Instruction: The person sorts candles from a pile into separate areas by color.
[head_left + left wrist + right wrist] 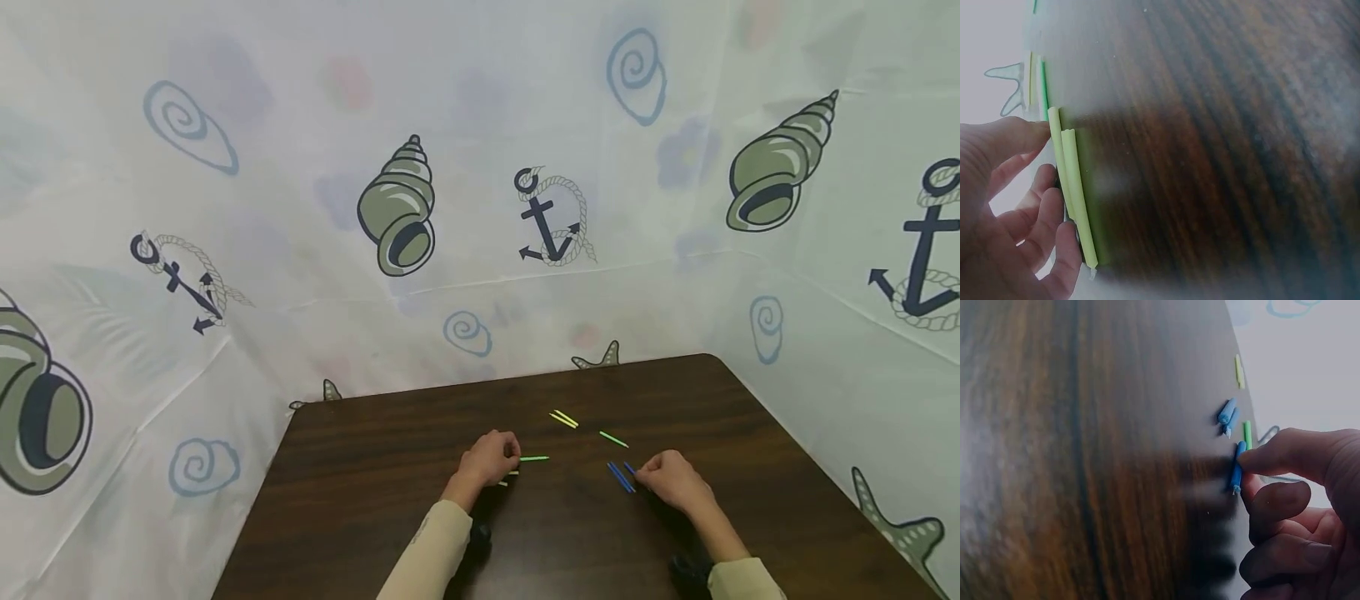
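Observation:
Slim candles in several colours lie on a dark wooden table. At the centre, my left hand [489,458] pinches the near end of a green candle [535,458] between thumb and fingers; the candle points right. In the left wrist view, two pale yellow candles [1079,200] lie side by side close to the fingers of that hand. Over on the right, my right hand [677,481] pinches a blue candle [1239,465] by its side, the wick end showing in the right wrist view. Just left of it lie two more blue candles [620,477], parallel to each other.
A pair of yellow candles [564,418] lies farther back on the table [360,475]. Another green candle [613,439] rests behind the blue ones. White cloth [480,100] printed with shells and anchors hangs around the table's far and side edges.

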`<act>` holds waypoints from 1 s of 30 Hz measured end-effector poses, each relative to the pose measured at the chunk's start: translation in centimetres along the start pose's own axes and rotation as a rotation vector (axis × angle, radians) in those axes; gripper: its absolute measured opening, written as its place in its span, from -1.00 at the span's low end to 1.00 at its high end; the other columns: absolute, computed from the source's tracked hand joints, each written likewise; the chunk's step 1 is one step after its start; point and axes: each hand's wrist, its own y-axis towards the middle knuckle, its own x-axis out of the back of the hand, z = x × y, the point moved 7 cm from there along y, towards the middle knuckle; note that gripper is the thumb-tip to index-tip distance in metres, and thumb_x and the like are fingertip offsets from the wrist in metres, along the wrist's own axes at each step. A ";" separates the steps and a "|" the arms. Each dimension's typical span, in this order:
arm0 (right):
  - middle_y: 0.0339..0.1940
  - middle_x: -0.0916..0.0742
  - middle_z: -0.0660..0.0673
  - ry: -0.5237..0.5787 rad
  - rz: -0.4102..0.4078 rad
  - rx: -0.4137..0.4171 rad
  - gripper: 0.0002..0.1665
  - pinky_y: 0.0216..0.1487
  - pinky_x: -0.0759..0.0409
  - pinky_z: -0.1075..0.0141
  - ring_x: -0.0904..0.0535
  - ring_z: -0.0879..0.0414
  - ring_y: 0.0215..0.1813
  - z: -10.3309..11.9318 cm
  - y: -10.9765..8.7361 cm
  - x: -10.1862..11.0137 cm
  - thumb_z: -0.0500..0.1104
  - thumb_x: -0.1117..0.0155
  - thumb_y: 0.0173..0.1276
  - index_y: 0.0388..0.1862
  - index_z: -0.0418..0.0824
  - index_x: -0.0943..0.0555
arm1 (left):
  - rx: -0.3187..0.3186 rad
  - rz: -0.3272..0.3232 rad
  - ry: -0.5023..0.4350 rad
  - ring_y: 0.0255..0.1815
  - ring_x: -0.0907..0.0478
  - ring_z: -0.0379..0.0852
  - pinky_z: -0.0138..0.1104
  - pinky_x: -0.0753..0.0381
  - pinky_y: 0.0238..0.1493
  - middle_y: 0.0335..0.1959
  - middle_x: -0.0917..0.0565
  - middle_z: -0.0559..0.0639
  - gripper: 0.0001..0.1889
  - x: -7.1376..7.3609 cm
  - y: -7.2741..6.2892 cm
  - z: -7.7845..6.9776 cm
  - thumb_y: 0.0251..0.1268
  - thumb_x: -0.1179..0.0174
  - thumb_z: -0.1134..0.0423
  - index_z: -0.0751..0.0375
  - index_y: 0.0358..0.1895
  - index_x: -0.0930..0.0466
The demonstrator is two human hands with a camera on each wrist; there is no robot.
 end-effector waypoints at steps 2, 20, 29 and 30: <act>-0.71 -0.41 0.11 0.009 0.003 0.016 -0.65 -0.51 -0.23 0.27 -0.29 0.18 -0.60 0.3 0.2 0.0 -0.06 -0.31 0.50 -0.53 -0.13 -0.68 | -0.002 -0.004 -0.003 -0.25 -0.49 -0.06 0.06 -0.47 -0.16 -0.16 -0.61 -0.06 -0.93 0.2 0.1 0.0 0.57 -0.29 0.24 -0.01 -0.18 -0.67; -0.24 -0.76 -0.07 -0.018 -0.082 -0.019 -0.69 -0.34 -0.40 0.17 -0.53 0.05 -0.32 0.9 0.0 -0.7 0.02 -0.31 0.54 -0.11 -0.19 -0.79 | 0.002 0.015 -0.037 -0.27 -0.50 -0.10 0.05 -0.45 -0.11 -0.23 -0.61 -0.13 -0.92 -0.6 0.2 0.5 0.58 -0.28 0.22 -0.03 -0.19 -0.66; -0.41 -0.71 0.01 -0.145 -0.194 0.109 -0.77 -0.51 -0.37 0.17 -0.49 0.07 -0.50 5.6 0.4 -2.4 0.02 -0.31 0.55 -0.10 -0.10 -0.76 | -0.051 0.029 -0.111 -0.25 -0.48 -0.07 -0.03 -0.42 -0.16 -0.19 -0.56 -0.04 -0.94 -0.1 0.6 0.9 0.57 -0.30 0.27 0.06 -0.18 -0.69; -0.43 -0.70 0.02 -0.177 -0.203 0.126 -0.80 -0.53 -0.37 0.17 -0.48 0.07 -0.52 6.4 0.3 -2.8 0.01 -0.33 0.54 -0.11 -0.07 -0.75 | -0.054 0.035 -0.114 -0.26 -0.48 -0.08 -0.05 -0.42 -0.16 -0.19 -0.56 -0.04 -0.94 -0.2 0.6 0.9 0.57 -0.29 0.26 0.06 -0.17 -0.69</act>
